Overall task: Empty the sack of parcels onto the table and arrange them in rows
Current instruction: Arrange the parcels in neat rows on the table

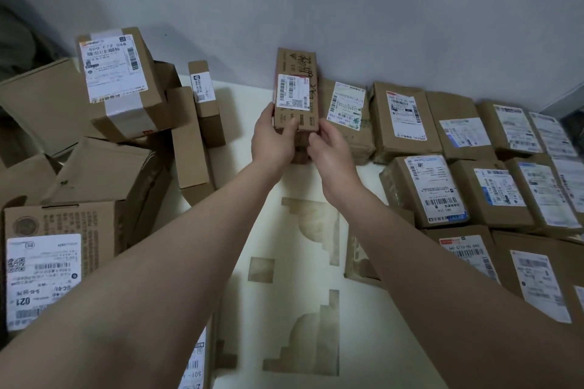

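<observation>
Cardboard parcel (295,90), long axis toward the table's (284,294) far edge, sits clamped at its near end between our left hand (274,139) and right hand (328,148).

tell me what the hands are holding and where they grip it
Both hands grip the near end of a narrow cardboard parcel: left hand on its left edge, right hand at its right corner.
</observation>
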{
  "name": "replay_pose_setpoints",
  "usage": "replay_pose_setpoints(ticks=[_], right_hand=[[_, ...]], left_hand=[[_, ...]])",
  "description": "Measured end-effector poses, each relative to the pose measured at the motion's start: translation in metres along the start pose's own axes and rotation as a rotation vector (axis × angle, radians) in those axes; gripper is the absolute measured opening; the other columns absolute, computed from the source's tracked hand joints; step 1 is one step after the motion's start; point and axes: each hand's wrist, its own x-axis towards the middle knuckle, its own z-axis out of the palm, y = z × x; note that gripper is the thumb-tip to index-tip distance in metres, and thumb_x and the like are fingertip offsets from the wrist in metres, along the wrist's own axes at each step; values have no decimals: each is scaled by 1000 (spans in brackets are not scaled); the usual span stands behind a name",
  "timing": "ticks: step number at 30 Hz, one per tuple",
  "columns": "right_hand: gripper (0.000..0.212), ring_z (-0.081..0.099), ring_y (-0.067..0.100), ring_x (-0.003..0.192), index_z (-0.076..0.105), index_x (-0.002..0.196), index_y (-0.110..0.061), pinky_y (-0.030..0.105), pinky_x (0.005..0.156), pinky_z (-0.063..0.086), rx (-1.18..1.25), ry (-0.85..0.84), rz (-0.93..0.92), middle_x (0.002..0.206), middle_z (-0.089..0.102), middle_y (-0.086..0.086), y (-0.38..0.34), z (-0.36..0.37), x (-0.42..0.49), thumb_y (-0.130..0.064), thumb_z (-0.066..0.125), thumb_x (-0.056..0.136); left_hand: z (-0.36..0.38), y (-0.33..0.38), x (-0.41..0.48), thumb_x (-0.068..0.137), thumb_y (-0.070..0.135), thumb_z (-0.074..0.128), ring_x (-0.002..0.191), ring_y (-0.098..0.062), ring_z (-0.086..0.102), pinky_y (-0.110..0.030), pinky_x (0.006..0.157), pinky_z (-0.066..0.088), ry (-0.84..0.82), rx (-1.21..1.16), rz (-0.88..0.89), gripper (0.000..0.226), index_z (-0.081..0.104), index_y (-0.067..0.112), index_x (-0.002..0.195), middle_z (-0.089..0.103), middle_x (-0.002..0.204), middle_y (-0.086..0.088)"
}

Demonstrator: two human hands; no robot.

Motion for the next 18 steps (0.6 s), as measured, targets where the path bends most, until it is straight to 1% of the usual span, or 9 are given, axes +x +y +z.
replay_pose_setpoints(ticks=[2,4,5,8,11,12,14,16,18], right_hand=[[60,57,12,120,49,140,-22,42,107,45,-52,17,3,127,63,-4,5,-1,-2,-33,53,81],[49,56,15,119,51,138,-18,40,106,45,-165,61,-18,127,60,0,11,-5,-11,-27,53,90],[43,56,16,119,52,136,-18,39,106,44,-243,88,-27,129,58,1,14,-8,-15,-23,52,94],[34,57,20,112,56,130,-23,39,100,47,-427,126,-18,131,55,4,21,-20,-34,-19,50,97],[30,60,17,102,60,125,-23,38,93,51,-448,105,-16,125,59,1,22,-24,-55,-17,48,98],[28,60,16,100,62,122,-22,37,92,52,-440,80,-11,122,62,-1,22,-23,-62,-16,48,98],[25,62,17,102,64,114,-22,39,94,52,-396,2,2,114,66,-2,20,-19,-76,-13,49,97],[24,63,17,98,64,113,-20,36,92,53,-342,-106,35,109,68,1,17,-14,-89,-10,50,96],[23,62,17,91,63,117,-14,32,84,53,-275,-210,91,108,68,3,11,-7,-102,-12,49,99]], left_hand=[[0,1,-2,94,29,58,116,-19,58,-42,103,45,39,108,22,53,40,19,143,51,139,0],[-6,1,-8,92,29,60,136,-23,38,-39,112,33,137,303,90,65,32,16,149,38,150,-4],[-12,1,-14,90,27,62,140,-24,30,-37,114,29,210,395,138,66,32,15,149,36,151,-6],[-35,6,-38,85,19,65,140,-28,26,-40,115,25,486,570,177,66,36,18,144,32,150,-9],[-58,1,-52,82,13,68,135,-32,32,-42,113,27,655,586,-37,75,30,16,147,30,149,-14],[-66,-4,-55,83,11,67,133,-33,35,-42,111,29,636,535,-169,79,25,15,149,28,150,-15],[-82,-18,-64,90,10,61,130,-36,40,-46,104,37,496,451,-392,79,15,14,153,28,150,-17],[-89,-29,-78,94,12,55,127,-38,44,-49,97,42,380,463,-451,68,18,13,151,37,145,-20],[-87,-30,-93,95,14,55,126,-38,45,-47,95,43,379,502,-447,54,30,9,143,42,140,-20]])
